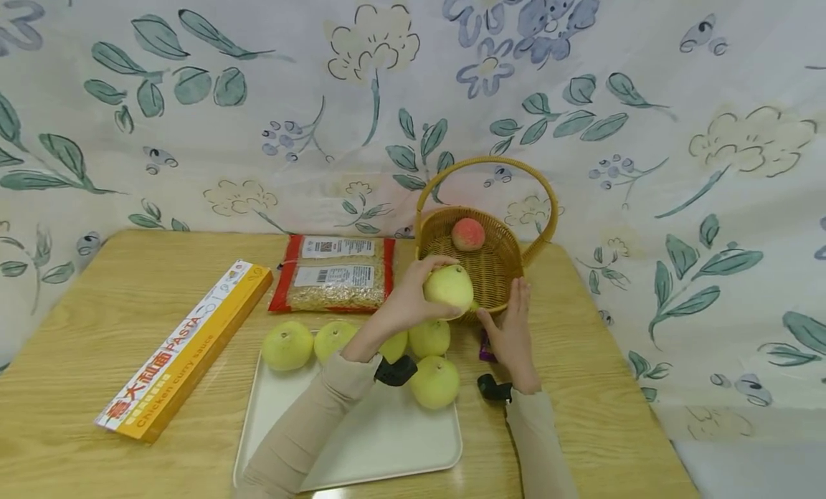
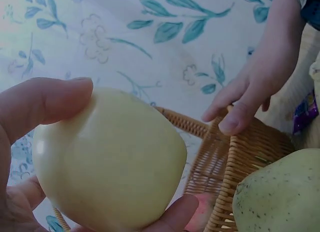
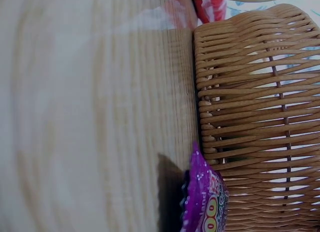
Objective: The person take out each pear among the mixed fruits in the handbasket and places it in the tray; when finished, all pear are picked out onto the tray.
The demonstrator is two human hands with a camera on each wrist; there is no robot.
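Observation:
My left hand (image 1: 416, 292) holds a pale yellow-green round fruit (image 1: 449, 290) above the front left of a wicker basket (image 1: 488, 269). In the left wrist view, the thumb and fingers wrap around the smooth fruit (image 2: 112, 159). My right hand (image 1: 511, 334) is at the basket's front right, its thumb and fingers (image 2: 235, 119) gripping the rim. One red-pink peach (image 1: 468, 234) lies inside the basket, toward the back. More yellow-green fruits (image 1: 435, 382) sit on a white tray (image 1: 361, 449) beneath my left arm. The right wrist view shows the basket's woven side (image 3: 255, 102), but no hand.
A purple packet (image 3: 205, 197) lies on the table against the basket, partly hidden by my right hand from above. Behind the tray is a red-edged clear bag (image 1: 338, 273) of pale dry food. A long yellow pasta box (image 1: 187, 352) lies at left. Floral cloth (image 1: 361, 126) hangs behind the table.

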